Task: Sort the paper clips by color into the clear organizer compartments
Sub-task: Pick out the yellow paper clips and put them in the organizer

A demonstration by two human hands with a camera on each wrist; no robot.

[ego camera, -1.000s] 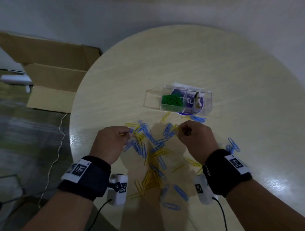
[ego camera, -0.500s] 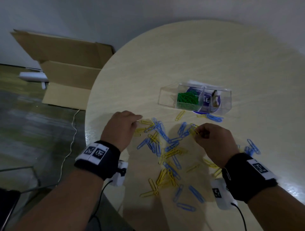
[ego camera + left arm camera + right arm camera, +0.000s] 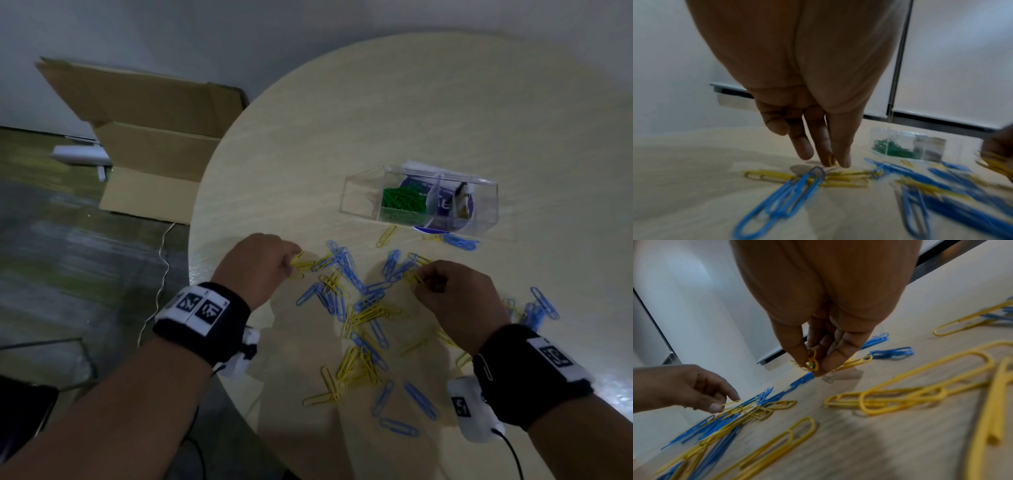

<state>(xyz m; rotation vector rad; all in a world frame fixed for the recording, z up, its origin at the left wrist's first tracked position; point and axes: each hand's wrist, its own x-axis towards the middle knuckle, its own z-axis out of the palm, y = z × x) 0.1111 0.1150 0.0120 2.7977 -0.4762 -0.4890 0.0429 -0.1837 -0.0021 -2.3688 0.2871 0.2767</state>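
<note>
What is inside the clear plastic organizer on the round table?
The clear plastic organizer holds green paper clips in its middle compartment. The left compartment looks empty. A printed label beneath hides the right compartment's contents.

Your left hand (image 3: 797,73) reaches down over the worktop (image 3: 684,170), fingers (image 3: 802,149) extended, a yellow clip (image 3: 831,160) pinched at the tips; beneath them, yellow paper clips (image 3: 840,178) lie flat with a blue paper clip (image 3: 781,203) across them; more blue and yellow ones are scattered to the right, blurred; beyond, the clear organizer (image 3: 906,146) holds green paper clips (image 3: 894,150) in one compartment.
</note>
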